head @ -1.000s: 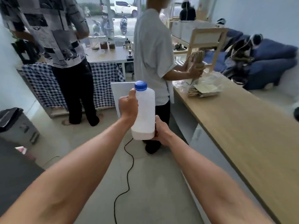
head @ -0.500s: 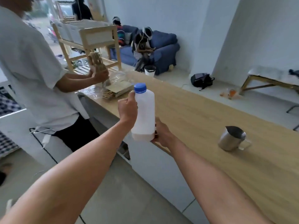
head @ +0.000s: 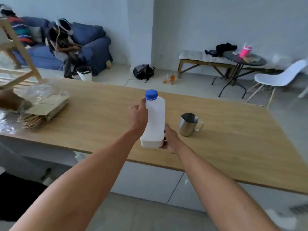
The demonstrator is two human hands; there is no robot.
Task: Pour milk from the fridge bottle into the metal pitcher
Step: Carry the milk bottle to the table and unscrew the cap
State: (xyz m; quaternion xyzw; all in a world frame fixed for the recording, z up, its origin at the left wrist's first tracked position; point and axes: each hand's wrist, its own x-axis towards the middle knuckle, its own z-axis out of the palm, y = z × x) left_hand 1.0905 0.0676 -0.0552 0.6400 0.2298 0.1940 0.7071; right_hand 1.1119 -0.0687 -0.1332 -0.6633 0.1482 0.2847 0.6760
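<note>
A white plastic milk bottle [head: 155,120] with a blue screw cap [head: 151,94] stays upright over the wooden counter [head: 233,147], the cap closed. My left hand [head: 138,115] wraps its upper left side. My right hand [head: 170,139] cups its lower right corner and base. The metal pitcher [head: 188,124] stands on the counter just right of the bottle, spout to the left, handle to the right, apart from both hands. Its inside is not visible.
A stack of flat cardboard and clear plastic wrap [head: 43,109] lies at the counter's left end, with another person's hand [head: 15,102] on it. Beyond the counter are a blue sofa [head: 90,45] with seated people, a bench, a round table and a white chair [head: 280,77].
My view has swung right from the people and floor to the counter. The bottle, held in both hands throughout, now sits over the counter with the pitcher close to its right.
</note>
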